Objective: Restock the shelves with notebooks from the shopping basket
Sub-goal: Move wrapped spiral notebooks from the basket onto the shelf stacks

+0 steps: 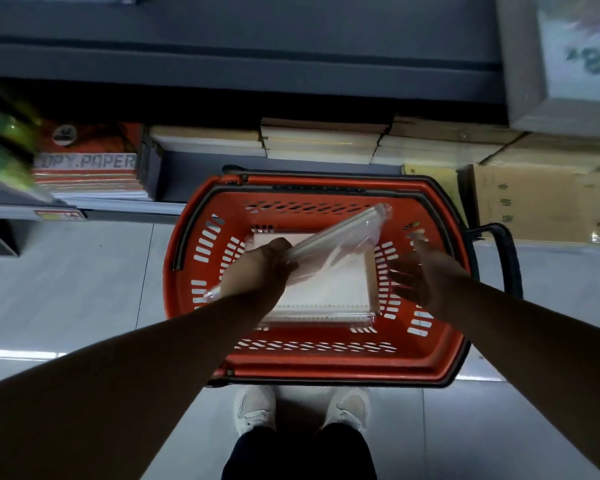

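Presently, the left hand [257, 271] is gripping a tilted, clear-wrapped white notebook [340, 233] above the red plastic shopping basket [326, 370]; the right hand [426, 275] is hovering open, probably to steady it.

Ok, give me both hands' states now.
Left hand: grips a clear-wrapped white notebook above the red plastic basket.
Right hand: open, holding nothing.

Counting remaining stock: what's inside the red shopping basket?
In the red shopping basket a stack of plastic-wrapped spiral notebooks lies flat on the bottom. The left hand holds one wrapped notebook tilted above it, which covers part of the stack. How many are stacked cannot be told.
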Tool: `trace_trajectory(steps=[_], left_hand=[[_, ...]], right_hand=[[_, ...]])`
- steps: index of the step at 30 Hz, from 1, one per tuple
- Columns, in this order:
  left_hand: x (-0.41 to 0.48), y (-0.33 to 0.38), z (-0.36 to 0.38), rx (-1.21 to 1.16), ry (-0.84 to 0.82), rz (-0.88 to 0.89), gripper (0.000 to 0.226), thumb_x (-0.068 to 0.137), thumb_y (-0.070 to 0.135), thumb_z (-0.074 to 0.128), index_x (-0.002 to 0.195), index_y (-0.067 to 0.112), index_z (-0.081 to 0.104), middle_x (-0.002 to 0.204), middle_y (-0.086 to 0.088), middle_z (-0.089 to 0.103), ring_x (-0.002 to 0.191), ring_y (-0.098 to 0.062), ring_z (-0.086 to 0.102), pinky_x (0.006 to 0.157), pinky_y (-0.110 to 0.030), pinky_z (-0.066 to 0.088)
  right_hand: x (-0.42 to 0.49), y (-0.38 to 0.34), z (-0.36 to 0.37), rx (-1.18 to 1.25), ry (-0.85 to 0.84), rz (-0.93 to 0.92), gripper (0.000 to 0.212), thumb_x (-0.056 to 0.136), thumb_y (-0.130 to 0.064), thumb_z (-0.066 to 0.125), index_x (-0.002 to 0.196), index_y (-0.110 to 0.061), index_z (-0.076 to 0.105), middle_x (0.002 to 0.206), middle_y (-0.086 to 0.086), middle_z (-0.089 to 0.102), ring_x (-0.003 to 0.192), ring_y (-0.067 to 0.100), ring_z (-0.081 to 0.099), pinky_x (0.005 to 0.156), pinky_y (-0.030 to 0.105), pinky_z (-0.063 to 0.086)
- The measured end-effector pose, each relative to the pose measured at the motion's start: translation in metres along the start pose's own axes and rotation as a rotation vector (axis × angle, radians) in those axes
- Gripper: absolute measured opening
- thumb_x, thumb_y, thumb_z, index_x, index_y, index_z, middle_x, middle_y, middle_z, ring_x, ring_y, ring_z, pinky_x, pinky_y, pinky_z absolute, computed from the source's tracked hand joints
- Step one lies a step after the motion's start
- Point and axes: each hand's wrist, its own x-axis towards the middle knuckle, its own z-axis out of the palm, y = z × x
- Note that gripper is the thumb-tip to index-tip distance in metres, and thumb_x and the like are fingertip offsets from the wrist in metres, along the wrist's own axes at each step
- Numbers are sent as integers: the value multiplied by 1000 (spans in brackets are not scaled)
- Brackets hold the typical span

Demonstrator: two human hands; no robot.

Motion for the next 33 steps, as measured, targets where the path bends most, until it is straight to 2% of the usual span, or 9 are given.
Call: trace_trajectory(steps=[3, 6, 9, 11, 14, 20, 26, 30, 33], left_hand=[[-3, 12, -25, -172, 7, -83, 24, 89, 49, 60, 76, 29, 56, 62, 11, 52, 57, -3, 51, 44, -18, 34], [0, 27, -47, -325, 34, -125, 32, 82, 58, 64, 72, 27, 62, 58, 10, 57, 53, -1, 53, 43, -15, 36], [4, 50, -70, -409, 65, -126, 38, 81, 61, 61, 65, 27, 61, 49, 21, 56, 49, 4, 54, 43, -10, 33], [5, 67, -84, -466, 72, -122, 41, 84, 58, 61, 57, 27, 52, 43, 23, 50, 43, 8, 49, 40, -10, 32], [4, 90, -107, -515, 106, -134, 46, 85, 56, 61, 56, 23, 50, 38, 18, 44, 40, 5, 45, 38, -12, 30], [-8, 122, -150, -575, 69, -138, 46, 85, 55, 63, 71, 11, 63, 50, 9, 47, 43, -2, 44, 40, -10, 31], [-28, 156, -203, -712, 82, -99, 50, 83, 48, 68, 41, 29, 50, 41, 13, 28, 39, -3, 28, 40, -14, 24], [-39, 186, -246, -748, 100, -33, 53, 82, 49, 68, 40, 27, 45, 45, 13, 24, 42, -4, 24, 40, -16, 21], [-49, 207, -275, -817, 102, 13, 55, 83, 43, 70, 43, 23, 38, 49, 13, 25, 45, -4, 23, 41, -16, 21]], right_hand=[[-14, -4, -3, -187, 40, -14, 17, 99, -15, 47, 108, -10, 60, 107, 12, 67, 99, 26, 64, 83, 42, 53], [-29, -11, -1, -258, 8, 24, 23, 95, 0, 42, 108, -6, 61, 99, 12, 66, 99, 25, 61, 89, 42, 51], [-48, -14, 1, -220, -96, 32, 32, 93, 7, 42, 122, 2, 55, 118, 24, 60, 114, 34, 57, 86, 38, 54], [-65, -17, 0, -225, -168, 12, 35, 91, 10, 46, 125, 3, 53, 122, 29, 54, 117, 38, 54, 82, 35, 55], [-81, -19, -13, -68, -261, -34, 36, 87, 8, 56, 121, -3, 55, 122, 19, 58, 113, 30, 58, 91, 37, 52], [-128, -32, -43, -137, -309, -166, 20, 86, 5, 62, 104, -5, 66, 96, 7, 74, 86, 14, 72, 64, 19, 56], [-189, -53, -57, 18, -193, -201, 28, 80, 15, 63, 101, -3, 65, 96, 14, 73, 83, 21, 71, 58, 22, 55], [-238, -79, -70, 49, -191, -294, 26, 79, 19, 61, 98, 1, 64, 84, 16, 73, 68, 21, 72, 55, 25, 55], [-271, -97, -80, 45, -181, -339, 26, 80, 17, 61, 102, 2, 63, 93, 19, 71, 82, 28, 72, 65, 34, 60]])
